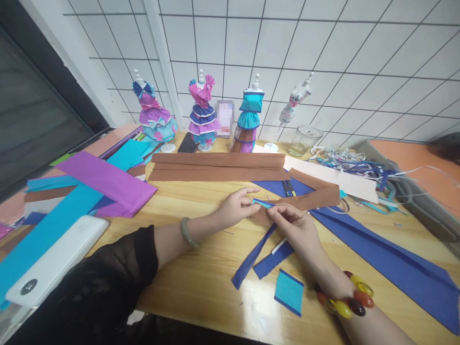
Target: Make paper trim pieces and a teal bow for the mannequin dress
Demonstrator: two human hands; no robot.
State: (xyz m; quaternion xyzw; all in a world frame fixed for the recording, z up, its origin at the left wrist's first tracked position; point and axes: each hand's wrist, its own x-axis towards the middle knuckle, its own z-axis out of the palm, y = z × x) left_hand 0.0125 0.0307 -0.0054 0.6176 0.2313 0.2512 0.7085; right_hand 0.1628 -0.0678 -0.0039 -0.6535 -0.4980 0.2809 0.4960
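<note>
White tiles (240, 42) (dark-lined) rise behind a wooden table (194, 287).

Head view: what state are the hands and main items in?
Left hand: touching turquoise strip
Right hand: pinching turquoise strip
Turquoise square: flat, blue-edged
Long brown strip: laid out, creased
Ribbons: tangled
Glass: upright
Rightmost mannequin: undressed
Other three mannequins: dressed

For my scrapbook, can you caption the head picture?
Right-hand fingers pinch a small blue strip; four little mannequins stand beyond.
</note>
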